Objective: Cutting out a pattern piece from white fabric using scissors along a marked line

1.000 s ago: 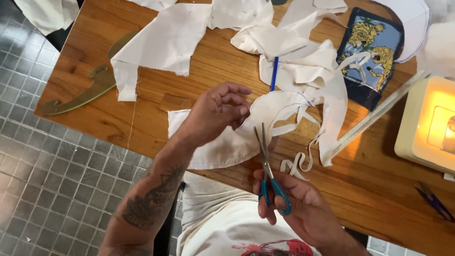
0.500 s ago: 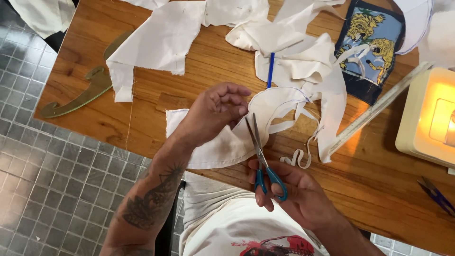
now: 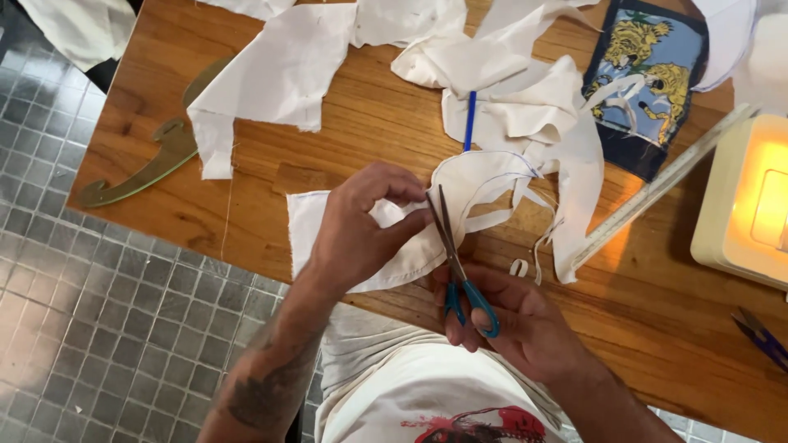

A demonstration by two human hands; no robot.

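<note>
My left hand (image 3: 365, 226) pinches a white piece of fabric (image 3: 410, 238) that lies at the near edge of the wooden table (image 3: 361, 123). My right hand (image 3: 513, 324) grips scissors with blue handles (image 3: 460, 262). The blades point away from me and sit slightly apart at the cloth, right beside my left fingertips. A curved cut strip of the same fabric (image 3: 492, 164) loops off to the right of the blades.
Several white fabric scraps (image 3: 279, 74) cover the far table. A blue pen (image 3: 469, 119), a tiger-print dark cloth (image 3: 648, 82), a long ruler (image 3: 657, 193), a lit cream sewing machine (image 3: 751, 205) and a curved pattern ruler (image 3: 156, 160) lie around. Grey tiled floor (image 3: 98, 328) lies left.
The scissors have moved left and up to the cloth held by my left hand. My left hand has shifted its pinch slightly on the fabric.
</note>
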